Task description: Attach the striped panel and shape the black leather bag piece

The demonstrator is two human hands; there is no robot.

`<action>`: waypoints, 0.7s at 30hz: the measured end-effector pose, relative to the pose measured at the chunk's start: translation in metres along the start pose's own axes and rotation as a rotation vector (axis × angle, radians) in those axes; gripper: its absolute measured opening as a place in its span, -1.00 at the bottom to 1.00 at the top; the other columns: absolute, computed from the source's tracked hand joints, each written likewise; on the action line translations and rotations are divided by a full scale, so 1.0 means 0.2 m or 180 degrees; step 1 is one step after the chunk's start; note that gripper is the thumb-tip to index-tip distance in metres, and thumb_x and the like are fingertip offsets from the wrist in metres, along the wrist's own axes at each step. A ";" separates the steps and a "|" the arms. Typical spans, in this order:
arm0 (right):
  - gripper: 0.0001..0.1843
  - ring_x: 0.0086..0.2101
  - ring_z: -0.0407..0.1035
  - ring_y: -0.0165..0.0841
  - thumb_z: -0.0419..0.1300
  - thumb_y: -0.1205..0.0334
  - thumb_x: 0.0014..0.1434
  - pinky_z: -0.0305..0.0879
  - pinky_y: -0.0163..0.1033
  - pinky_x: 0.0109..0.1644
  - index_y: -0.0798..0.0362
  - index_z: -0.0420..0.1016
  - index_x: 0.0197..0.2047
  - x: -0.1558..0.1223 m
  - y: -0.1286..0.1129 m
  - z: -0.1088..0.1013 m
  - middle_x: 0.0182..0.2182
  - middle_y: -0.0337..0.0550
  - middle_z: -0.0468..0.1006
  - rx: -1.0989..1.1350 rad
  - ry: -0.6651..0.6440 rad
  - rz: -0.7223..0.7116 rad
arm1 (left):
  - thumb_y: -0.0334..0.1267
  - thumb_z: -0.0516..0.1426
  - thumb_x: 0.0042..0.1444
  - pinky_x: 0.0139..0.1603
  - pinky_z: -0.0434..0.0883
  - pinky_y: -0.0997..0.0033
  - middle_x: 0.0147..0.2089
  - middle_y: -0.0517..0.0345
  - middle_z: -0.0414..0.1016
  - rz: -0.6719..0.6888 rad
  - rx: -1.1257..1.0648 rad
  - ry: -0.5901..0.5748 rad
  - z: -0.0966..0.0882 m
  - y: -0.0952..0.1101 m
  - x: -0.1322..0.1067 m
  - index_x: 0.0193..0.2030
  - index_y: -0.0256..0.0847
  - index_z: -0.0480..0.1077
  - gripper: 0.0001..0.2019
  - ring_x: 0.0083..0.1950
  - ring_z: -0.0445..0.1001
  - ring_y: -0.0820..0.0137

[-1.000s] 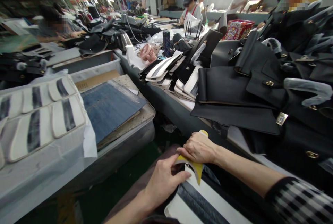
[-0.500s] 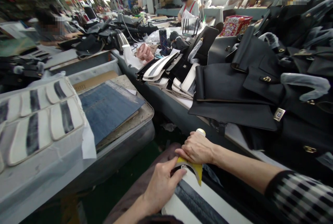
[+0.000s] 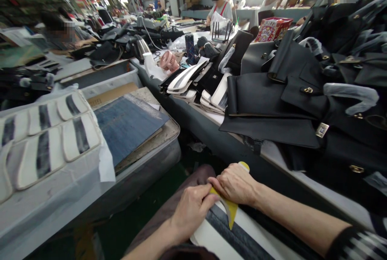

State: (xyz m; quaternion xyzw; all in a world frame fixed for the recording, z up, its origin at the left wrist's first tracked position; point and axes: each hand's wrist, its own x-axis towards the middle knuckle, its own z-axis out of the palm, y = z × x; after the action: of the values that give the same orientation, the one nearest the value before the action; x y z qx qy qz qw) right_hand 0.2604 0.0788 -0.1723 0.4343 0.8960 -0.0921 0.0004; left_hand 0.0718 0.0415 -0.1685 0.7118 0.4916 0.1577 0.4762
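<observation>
My right hand (image 3: pixel 237 183) is wrapped round a yellow hand tool (image 3: pixel 232 211) with a concave, grey-rimmed edge; its rounded pale end pokes out above the fist. Under the tool lies a long white bag panel (image 3: pixel 208 239) with a dark stripe down its middle, resting over my lap. My left hand (image 3: pixel 192 209) pinches the far end of this panel with thumb and forefinger, close against the tool's upper corner. The panel's gripped end is hidden by my fingers.
At left, similar striped panels (image 3: pixel 45 151) lie on a paper-covered bin beside a blue board (image 3: pixel 127 127). Black bags (image 3: pixel 272 94) crowd the bench at right, with stacked white panels (image 3: pixel 186 78) and a pink fan (image 3: pixel 168 61) behind. Several people work farther back.
Both hands have shifted slightly right, with the right hand and yellow tool also lower. The tool has tilted more steeply, and its lower tip lies farther down the panel. Both grips stay closed.
</observation>
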 end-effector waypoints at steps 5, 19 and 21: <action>-0.30 -0.54 0.49 -0.30 -0.25 0.06 0.48 -0.18 -0.22 -0.45 0.04 0.54 -0.50 -0.06 -0.04 0.00 -0.53 -0.09 0.61 -0.0044 -0.0031 0.0303 | 0.27 -0.06 0.26 -0.18 0.34 0.38 -0.28 0.06 0.55 -0.0675 -0.2442 -0.0423 0.02 -0.03 0.09 -0.22 -0.31 0.53 -0.37 -0.23 0.47 0.30; -0.52 -0.47 0.51 -0.24 -0.16 0.09 0.46 -0.09 -0.25 -0.48 -0.09 0.61 -0.14 -0.28 -0.02 0.00 -0.48 -0.14 0.62 -0.0208 -0.0317 0.0910 | -0.03 0.27 0.05 -0.12 0.33 0.34 -0.16 -0.02 0.60 -0.0518 -0.2448 -0.0628 0.07 -0.09 0.17 0.00 -0.30 0.58 -0.55 -0.20 0.48 0.28; -0.52 -0.47 0.51 -0.20 -0.16 0.06 0.45 -0.04 -0.26 -0.48 -0.10 0.60 -0.12 -0.35 0.01 -0.01 -0.47 -0.11 0.62 -0.0210 -0.0348 0.1181 | -0.06 0.28 0.04 -0.17 0.29 0.39 -0.18 0.02 0.60 -0.0459 -0.2270 -0.0600 0.06 -0.09 0.18 -0.05 -0.29 0.60 -0.59 -0.24 0.44 0.34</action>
State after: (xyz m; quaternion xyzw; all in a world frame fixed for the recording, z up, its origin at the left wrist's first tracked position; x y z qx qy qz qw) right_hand 0.3058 0.0271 -0.1648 0.5861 0.8018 -0.0844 0.0802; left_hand 0.0878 0.0676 -0.1985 0.4762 0.4087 0.2189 0.7472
